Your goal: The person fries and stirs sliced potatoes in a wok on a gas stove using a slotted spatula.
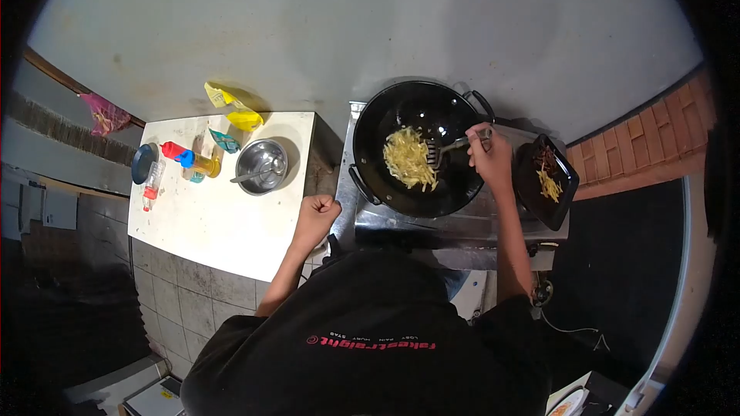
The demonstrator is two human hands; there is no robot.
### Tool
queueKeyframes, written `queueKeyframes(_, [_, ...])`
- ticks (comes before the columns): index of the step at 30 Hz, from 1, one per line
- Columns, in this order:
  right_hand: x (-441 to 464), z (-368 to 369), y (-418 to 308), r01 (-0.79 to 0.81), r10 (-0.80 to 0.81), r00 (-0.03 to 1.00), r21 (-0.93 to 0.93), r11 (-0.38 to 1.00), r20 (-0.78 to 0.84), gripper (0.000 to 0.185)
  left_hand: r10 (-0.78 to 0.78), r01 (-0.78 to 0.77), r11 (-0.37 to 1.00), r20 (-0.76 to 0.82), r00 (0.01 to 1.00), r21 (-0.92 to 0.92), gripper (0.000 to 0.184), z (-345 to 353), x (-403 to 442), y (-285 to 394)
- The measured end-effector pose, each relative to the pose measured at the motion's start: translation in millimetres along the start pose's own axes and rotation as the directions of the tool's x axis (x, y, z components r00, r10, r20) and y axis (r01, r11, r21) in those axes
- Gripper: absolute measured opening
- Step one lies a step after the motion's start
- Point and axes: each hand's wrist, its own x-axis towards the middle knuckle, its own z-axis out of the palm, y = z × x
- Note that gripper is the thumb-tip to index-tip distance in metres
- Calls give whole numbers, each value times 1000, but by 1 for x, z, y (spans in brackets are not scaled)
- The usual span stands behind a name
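Note:
My right hand (492,160) is wrapped round the handle of a slotted spatula (436,154). The spatula's metal head touches the right side of a heap of pale yellow shredded food (407,157), perhaps potato or noodles. That heap lies in a large black wok (385,112) with two loop handles, standing on a steel stove (393,233). Closed in a fist, my left hand (314,221) hovers by the right edge of the white table (223,243), away from the wok, with nothing visible in it.
A steel bowl (266,156) with a spoon stands on the table, beside bottles (202,165), a teal packet (223,141) and a yellow packet (235,108). Right of the wok, a black tray (566,179) holds yellow shreds and dark pieces. A grey wall (416,23) rises behind.

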Motion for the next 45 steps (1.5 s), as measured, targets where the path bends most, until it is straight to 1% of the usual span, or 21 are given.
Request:
queueKeyframes(2, [-12,3,4,-9,9,1000,39,999,3,18,10,-10,1000,4,1000,6,42,2,2,-3])
queueKeyframes(5, [-36,9,-12,50,-51,998,-22,998,-24,15,20,-20,1000,-5,1000,14,42,3,4,-3])
queueKeyframes(7, [-52,6,-28,223,-219,975,-163,961,36,11,12,-12,1000,-15,1000,17,42,3,4,1])
queueKeyframes(8, [-60,6,-39,221,-217,975,-163,962,38,11,14,-14,1000,-26,1000,-2,42,3,3,6])
queueKeyframes(10, [-76,5,-59,456,-450,889,-217,863,82,10,14,-15,1000,-38,999,-22,41,1,3,6])
queueKeyframes(11, [-82,1,-63,454,-430,891,-239,859,146,11,10,-10,1000,-40,999,-13,42,-1,3,4])
queueKeyframes(14, [-98,-2,-71,476,-424,878,-315,821,222,13,10,-10,1000,-38,999,-12,42,0,2,3])
queueKeyframes(15, [-104,-4,-77,433,-354,896,-351,830,268,17,15,-15,1000,-37,999,-18,42,0,2,3])
queueKeyframes(19, [-123,-6,-81,387,-276,912,-413,824,305,21,3,-3,1000,-27,1000,-2,42,1,1,0])
queueKeyframes(22, [-136,-5,-80,496,-361,859,-420,760,363,46,1,-1,1000,-11,1000,0,42,4,0,0])
queueKeyframes(23, [-142,-6,-83,505,-332,848,-439,743,412,56,4,-4,1000,-4,1000,14,41,5,0,0])
queueKeyframes(24, [-147,-7,-88,501,-331,851,-441,744,408,56,8,-8,1000,4,1000,28,41,6,1,1])
queueKeyframes(27, [-162,-11,-98,598,-385,792,-472,648,474,55,26,-26,999,12,1000,21,41,7,2,3])
queueKeyframes(28, [-163,-12,-97,594,-382,795,-475,650,471,55,25,-25,999,17,1000,21,41,7,3,3])
queueKeyframes(30, [-165,-14,-95,650,-437,747,-415,636,500,53,18,-18,999,13,1000,38,42,8,4,3])
queueKeyframes(34, [-168,-10,-96,666,-421,729,-419,617,539,50,20,-20,1000,27,999,19,43,12,7,0])
queueKeyframes(36, [-169,-7,-92,618,-354,754,-415,667,554,48,-4,3,1000,29,1000,24,42,14,5,3])
queueKeyframes(40, [-155,3,-70,546,-307,799,-409,731,517,44,14,-14,1000,37,999,10,42,15,5,1])
queueKeyframes(43, [-137,7,-47,476,-331,874,-495,727,354,43,9,-11,999,39,999,32,42,14,5,-1])
queueKeyframes(44, [-133,5,-47,478,-333,873,-493,727,357,43,6,-7,1000,37,999,26,42,13,5,-3])
queueKeyframes(45, [-130,3,-53,417,-282,903,-500,759,324,42,4,-4,1000,34,999,20,42,12,5,-4])
